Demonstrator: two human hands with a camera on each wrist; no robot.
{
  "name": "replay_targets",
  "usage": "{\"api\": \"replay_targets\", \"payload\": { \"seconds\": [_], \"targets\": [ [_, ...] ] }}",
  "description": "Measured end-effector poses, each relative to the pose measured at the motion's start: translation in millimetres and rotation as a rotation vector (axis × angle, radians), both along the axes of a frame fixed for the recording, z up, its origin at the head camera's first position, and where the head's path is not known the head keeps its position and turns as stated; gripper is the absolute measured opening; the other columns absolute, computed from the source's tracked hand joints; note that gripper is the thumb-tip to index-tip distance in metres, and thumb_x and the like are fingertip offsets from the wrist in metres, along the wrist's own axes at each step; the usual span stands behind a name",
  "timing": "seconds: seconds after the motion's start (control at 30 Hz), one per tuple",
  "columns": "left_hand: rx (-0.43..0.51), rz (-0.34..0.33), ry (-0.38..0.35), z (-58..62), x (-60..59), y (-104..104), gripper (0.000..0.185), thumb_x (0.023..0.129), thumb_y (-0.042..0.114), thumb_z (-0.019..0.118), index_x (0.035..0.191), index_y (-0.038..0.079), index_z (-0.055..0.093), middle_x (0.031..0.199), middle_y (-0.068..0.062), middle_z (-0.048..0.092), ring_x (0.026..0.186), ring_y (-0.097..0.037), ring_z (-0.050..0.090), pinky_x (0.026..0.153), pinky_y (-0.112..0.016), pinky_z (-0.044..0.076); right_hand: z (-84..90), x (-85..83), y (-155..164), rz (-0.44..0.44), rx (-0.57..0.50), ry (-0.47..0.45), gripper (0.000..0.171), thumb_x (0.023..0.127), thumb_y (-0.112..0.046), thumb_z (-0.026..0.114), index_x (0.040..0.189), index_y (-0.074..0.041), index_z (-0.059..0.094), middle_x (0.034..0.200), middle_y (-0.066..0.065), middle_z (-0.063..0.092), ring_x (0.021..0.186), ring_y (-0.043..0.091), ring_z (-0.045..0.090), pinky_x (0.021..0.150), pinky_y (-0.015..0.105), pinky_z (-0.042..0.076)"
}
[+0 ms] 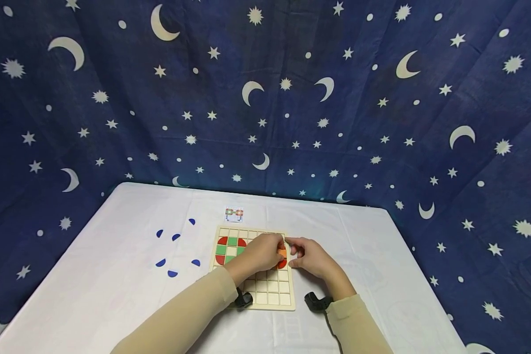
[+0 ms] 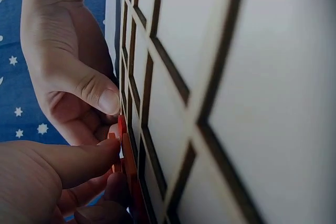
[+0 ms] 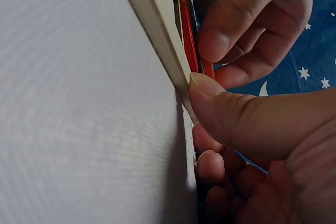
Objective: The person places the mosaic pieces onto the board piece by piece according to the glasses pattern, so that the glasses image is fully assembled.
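A wooden grid board (image 1: 272, 290) lies on the white table (image 1: 115, 275), with red and green pieces (image 1: 230, 248) set in its upper left squares. My left hand (image 1: 278, 250) reaches across the board and pinches a small orange piece (image 1: 282, 252) near the right edge, beside a red piece (image 1: 282, 264). In the left wrist view its fingers (image 2: 94, 156) hold the orange-red piece (image 2: 122, 129) on the board (image 2: 220, 77). My right hand (image 1: 295, 247) sits at the board's right edge. Its thumb (image 3: 220, 103) presses on the rim (image 3: 157, 19), fingers curled below.
Several blue curved pieces (image 1: 172, 250) lie scattered on the table left of the board. A small pattern card (image 1: 233, 214) lies behind the board. A dark blue star-and-moon cloth (image 1: 292, 98) hangs behind and beside the table. Black wrist mounts (image 1: 316, 301) sit near the board's front.
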State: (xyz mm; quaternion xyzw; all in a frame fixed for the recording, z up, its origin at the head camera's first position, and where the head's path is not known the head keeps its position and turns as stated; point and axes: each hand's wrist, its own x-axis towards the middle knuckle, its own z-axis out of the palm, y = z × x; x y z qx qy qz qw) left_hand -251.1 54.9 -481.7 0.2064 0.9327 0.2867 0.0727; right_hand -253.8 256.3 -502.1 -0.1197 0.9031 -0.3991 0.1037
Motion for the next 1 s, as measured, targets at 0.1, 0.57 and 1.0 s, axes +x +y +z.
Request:
{"api": "replay_targets", "payload": {
  "seconds": [0.1,0.57,1.0],
  "targets": [
    [0.011,0.006,-0.005,-0.4,-1.8,-0.6,0.012,0.092,0.017,0.082,0.099,0.016,0.072,0.087,0.005,0.068,0.077,-0.013,0.058,0.075,-0.030,0.050,0.2,-1.1,-0.4,0.004,-0.002,-0.001,0.069,0.079,0.005,0.088,0.145,-0.005,0.066,0.095,0.003,0.061,0.083,0.017,0.051,0.072,0.024,0.042],
    [0.061,0.006,-0.014,0.8,-2.6,-3.3,0.011,0.090,0.006,0.077,0.098,0.013,0.078,0.088,0.004,0.073,0.078,-0.012,0.059,0.077,-0.029,0.051,-1.4,-1.9,0.0,0.010,0.012,0.012,0.069,0.079,0.005,0.088,0.144,-0.003,0.066,0.094,0.003,0.061,0.082,0.017,0.051,0.071,0.024,0.042],
    [0.265,0.045,-0.111,11.4,-3.4,-58.5,0.016,0.096,0.004,0.071,0.110,0.008,0.078,0.084,0.001,0.069,0.071,-0.015,0.058,0.066,-0.029,0.047,-1.8,-0.4,-4.8,-0.049,0.036,-0.003,0.069,0.080,0.004,0.089,0.144,-0.008,0.068,0.091,0.001,0.060,0.084,0.017,0.052,0.073,0.026,0.042]
  ]
}}
